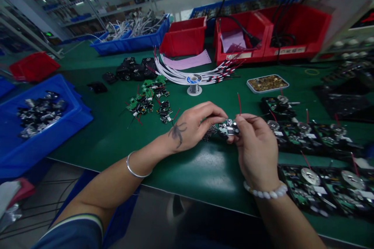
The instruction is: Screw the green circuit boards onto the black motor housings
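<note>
A small circuit board [229,128] with metal parts is held up between both hands over the near part of the table. My right hand [258,149] pinches its right side, thumb in front; a red wire [239,104] rises beside that thumb. Bent fingers of my left hand [198,122] close on the board's left and upper edge. Just behind the left fingertips lies a pile of small screws [209,135], partly hidden. Green circuit boards [146,99] with red wires lie in a heap farther left, and one board [165,112] sits apart, close to my left hand.
Rows of black housings with boards [311,177] fill the right side. A solder spool [194,85], white cables [175,74] and a tray of brass bits [267,83] stand behind. Red bins [184,39] line the back; a blue bin [73,105] stands left.
</note>
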`<state>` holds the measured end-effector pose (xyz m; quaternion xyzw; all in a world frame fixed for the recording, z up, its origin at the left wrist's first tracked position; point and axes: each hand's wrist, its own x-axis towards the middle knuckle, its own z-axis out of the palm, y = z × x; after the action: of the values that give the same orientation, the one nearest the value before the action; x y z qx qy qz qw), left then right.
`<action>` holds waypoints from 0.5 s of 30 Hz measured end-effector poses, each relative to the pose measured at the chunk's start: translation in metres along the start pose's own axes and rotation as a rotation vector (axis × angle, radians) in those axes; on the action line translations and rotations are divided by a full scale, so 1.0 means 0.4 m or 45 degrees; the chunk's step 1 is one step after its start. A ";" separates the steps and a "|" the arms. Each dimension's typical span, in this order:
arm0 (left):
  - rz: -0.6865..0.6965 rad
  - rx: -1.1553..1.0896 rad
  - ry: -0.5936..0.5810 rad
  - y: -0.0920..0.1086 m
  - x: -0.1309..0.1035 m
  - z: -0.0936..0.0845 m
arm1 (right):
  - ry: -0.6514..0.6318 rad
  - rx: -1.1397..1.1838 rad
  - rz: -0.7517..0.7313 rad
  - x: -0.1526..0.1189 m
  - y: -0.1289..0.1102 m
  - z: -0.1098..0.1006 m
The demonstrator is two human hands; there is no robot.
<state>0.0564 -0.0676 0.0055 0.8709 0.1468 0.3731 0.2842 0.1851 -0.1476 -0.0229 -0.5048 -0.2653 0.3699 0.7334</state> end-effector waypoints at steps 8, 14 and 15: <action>0.161 0.089 -0.080 -0.017 0.003 -0.006 | 0.028 0.051 0.005 0.001 -0.008 0.002; 0.315 0.324 -0.137 -0.030 0.005 -0.002 | 0.067 0.083 0.144 0.001 -0.025 0.013; 0.322 0.350 -0.164 -0.030 0.004 -0.003 | 0.079 0.077 0.170 0.002 -0.027 0.013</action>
<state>0.0563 -0.0569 -0.0002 0.9352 0.0673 0.3256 0.1221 0.1846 -0.1464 -0.0107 -0.5101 -0.1971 0.4099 0.7300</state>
